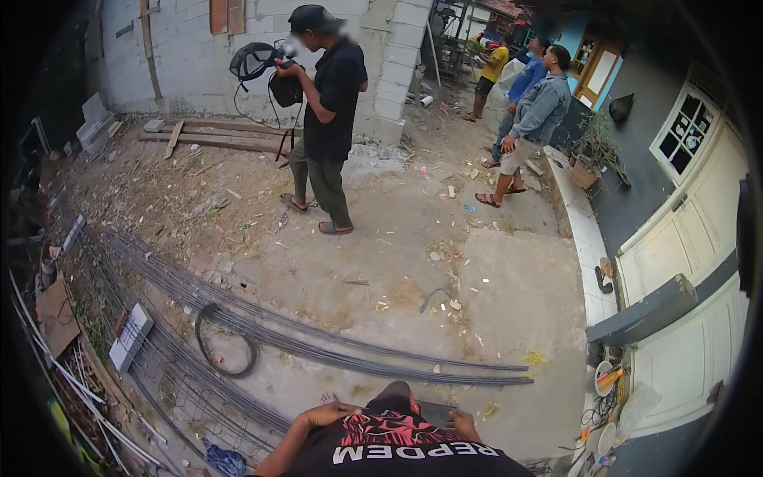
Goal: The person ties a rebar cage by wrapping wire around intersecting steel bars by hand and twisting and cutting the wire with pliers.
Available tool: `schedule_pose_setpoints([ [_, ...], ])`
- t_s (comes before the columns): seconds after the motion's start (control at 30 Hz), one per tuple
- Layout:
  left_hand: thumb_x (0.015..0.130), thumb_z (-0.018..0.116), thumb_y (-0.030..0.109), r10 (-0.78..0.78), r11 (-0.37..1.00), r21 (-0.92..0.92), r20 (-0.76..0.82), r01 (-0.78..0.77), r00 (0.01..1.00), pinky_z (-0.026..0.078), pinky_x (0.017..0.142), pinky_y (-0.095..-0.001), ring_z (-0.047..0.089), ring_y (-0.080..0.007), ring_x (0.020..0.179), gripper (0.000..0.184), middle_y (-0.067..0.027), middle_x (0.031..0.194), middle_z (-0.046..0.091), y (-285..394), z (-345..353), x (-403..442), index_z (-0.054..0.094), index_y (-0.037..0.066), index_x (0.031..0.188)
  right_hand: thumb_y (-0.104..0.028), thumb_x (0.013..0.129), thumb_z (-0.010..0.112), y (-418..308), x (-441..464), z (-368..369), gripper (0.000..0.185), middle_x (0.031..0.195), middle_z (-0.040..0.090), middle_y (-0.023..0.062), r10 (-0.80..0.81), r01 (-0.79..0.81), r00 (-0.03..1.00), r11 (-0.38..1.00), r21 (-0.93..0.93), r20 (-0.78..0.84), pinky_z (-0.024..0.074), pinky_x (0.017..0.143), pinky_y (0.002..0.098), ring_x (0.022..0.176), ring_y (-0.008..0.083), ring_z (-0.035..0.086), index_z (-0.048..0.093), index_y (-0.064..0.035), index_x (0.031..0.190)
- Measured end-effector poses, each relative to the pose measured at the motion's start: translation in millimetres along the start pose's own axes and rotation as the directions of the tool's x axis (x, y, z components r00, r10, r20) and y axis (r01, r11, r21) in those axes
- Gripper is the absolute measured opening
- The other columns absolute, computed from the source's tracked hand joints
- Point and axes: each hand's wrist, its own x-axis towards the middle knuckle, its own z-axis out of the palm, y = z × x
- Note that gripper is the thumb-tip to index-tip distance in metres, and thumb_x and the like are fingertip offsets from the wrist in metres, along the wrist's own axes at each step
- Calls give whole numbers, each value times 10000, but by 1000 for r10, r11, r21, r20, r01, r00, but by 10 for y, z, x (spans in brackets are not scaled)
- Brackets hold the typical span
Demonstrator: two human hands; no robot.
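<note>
Both hands are at the lower edge of the view, on either side of the black T-shirt [373,453] I wear, with its red print and white lettering. My left hand [329,413] is at the shirt's left side, its fingers together against the cloth and seemingly closed on it. At the opposite side is my right hand [462,427], close to the shirt; its fingers are small and partly hidden, so their grip is unclear. Neither hand shows a tool. Beyond them lie long steel reinforcing bars [350,354] and a coiled black wire [253,358].
A person in black [330,111] stands ahead holding a strapped head rig [253,62]. Several others stand farther back, including a person in denim [544,107]. A pale block [130,337] lies on the bars at left; white doors [691,230] and a bucket [608,378] are at right.
</note>
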Motion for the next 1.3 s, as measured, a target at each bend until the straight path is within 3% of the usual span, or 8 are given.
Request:
schedule_pose_setpoints([
  [0.17,1051,582,529,97,993,-53,-108,-103,989,318,1209,-306,499,-171,1414,577,-80,1482,626,-47,97,-368,620,137,1473,-285,975,697,-501,-191,-63,374,993,772,170,-108,125,992,923,-364,69,586,823,352,877,252,749,755,37,1157],
  [0.3,1050,581,530,172,967,-134,-277,-215,945,313,1215,-306,499,-172,1418,572,-75,1495,617,-205,288,-327,622,147,1473,-282,989,675,-979,400,-127,336,971,754,152,19,83,984,832,-548,178,590,768,381,843,253,739,732,7,1152],
  [0.4,1058,570,517,-64,928,-360,-401,-93,914,323,1215,-312,518,-187,1408,545,-76,1497,617,-31,625,-323,627,165,1470,-279,1000,659,-1647,927,25,308,954,741,138,82,97,967,760,-643,243,592,726,403,818,254,731,714,-15,1148],
  [0.53,1055,621,426,243,906,-121,-637,-406,732,375,1187,-327,560,-194,1375,470,-62,1487,628,-631,1142,382,651,158,1440,-236,1025,628,-2699,1814,443,271,924,710,119,-29,230,947,753,-617,318,581,594,394,735,247,714,658,-26,1194],
  [0.73,1042,644,415,89,800,-257,-843,-542,531,414,1162,-324,600,-214,1337,477,-95,1421,674,-231,1854,421,679,86,1386,-305,1052,597,-4264,2116,1452,476,1225,682,179,-255,458,852,785,-417,457,621,778,405,1017,298,719,520,-20,1426],
  [0.87,1034,644,450,-33,776,-275,-916,-568,399,420,1146,-330,607,-221,1328,489,-84,1410,683,-267,2362,563,690,108,1381,-317,1058,591,-4270,1753,2058,542,1314,653,200,-195,595,768,569,-568,610,617,849,419,1111,310,698,470,-30,1502],
  [1.1,1033,638,477,-250,585,-264,-958,-767,139,409,1154,-330,599,-222,1332,498,-93,1401,687,-304,3391,1041,688,137,1393,-299,1049,598,-3394,1264,2491,533,1210,707,185,352,751,637,-82,-656,685,615,766,392,989,288,736,505,-28,1498],
  [1.3,1033,632,492,-223,615,-187,-973,-766,59,408,1157,-320,590,-192,1346,487,-67,1400,692,-662,3626,1254,714,138,1357,-292,1044,611,-3376,462,2846,549,1200,706,196,368,914,364,37,-405,856,606,779,375,986,273,732,496,-2,1497],
])
